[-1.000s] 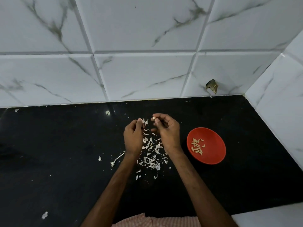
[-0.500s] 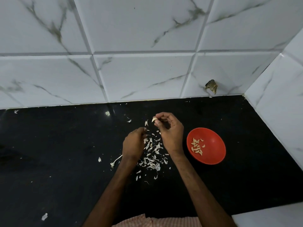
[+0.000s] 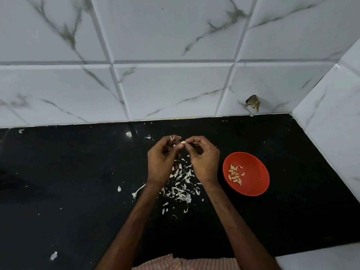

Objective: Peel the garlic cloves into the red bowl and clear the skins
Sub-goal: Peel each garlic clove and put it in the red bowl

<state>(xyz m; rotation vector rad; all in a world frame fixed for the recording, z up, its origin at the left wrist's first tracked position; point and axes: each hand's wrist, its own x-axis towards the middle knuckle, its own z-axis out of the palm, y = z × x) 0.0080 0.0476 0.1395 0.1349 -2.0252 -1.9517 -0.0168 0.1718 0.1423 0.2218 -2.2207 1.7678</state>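
Both hands meet above the black counter [image 3: 78,182]. My left hand [image 3: 161,160] and my right hand [image 3: 204,160] pinch one small garlic clove [image 3: 183,142] between their fingertips, with a bit of skin sticking up by the left fingers. Under the hands lies a loose heap of white garlic skins [image 3: 181,186]. To the right stands the red bowl [image 3: 253,184], holding several peeled cloves [image 3: 234,175].
Stray skin bits lie on the counter at the left, among them a stem piece [image 3: 137,191] and a flake [image 3: 53,255]. Marbled white tiles [image 3: 175,90] rise behind and at the right, with a chipped hole [image 3: 253,103] low in the back wall.
My left hand has come back up from the skin heap to the clove held by my right hand. Both hands now pinch it together.
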